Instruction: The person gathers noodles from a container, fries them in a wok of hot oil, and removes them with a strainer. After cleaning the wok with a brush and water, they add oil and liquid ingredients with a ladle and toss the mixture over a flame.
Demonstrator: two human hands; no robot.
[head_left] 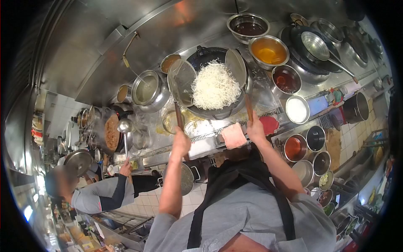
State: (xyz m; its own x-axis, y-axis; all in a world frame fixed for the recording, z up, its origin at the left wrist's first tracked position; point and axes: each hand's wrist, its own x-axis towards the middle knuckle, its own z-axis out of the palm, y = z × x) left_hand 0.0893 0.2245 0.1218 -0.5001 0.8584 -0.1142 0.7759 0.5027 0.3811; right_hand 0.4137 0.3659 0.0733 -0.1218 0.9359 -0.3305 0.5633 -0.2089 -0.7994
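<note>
A heap of thin white noodles (215,85) sits in a large black wok (205,53) in front of me. My left hand (181,144) is closed round the wooden handle of a wide, round strainer (179,75), whose head stands tilted at the left of the noodles. In my right hand (255,129) is the wooden handle of a second wide strainer (236,66), tilted at their right side. The noodles lie between the two heads. Below the wok, a folded pink cloth (234,136) lies at the stove's front edge, near my right hand.
Steel bowls of dark liquid (249,28), yellow oil (268,51) and white granules (297,109) stand to the right. A perforated ladle (315,45) rests on another wok. At left, a pot of water (146,87) sits under a tap; beyond, a co-worker (100,194) holds a ladle (125,126).
</note>
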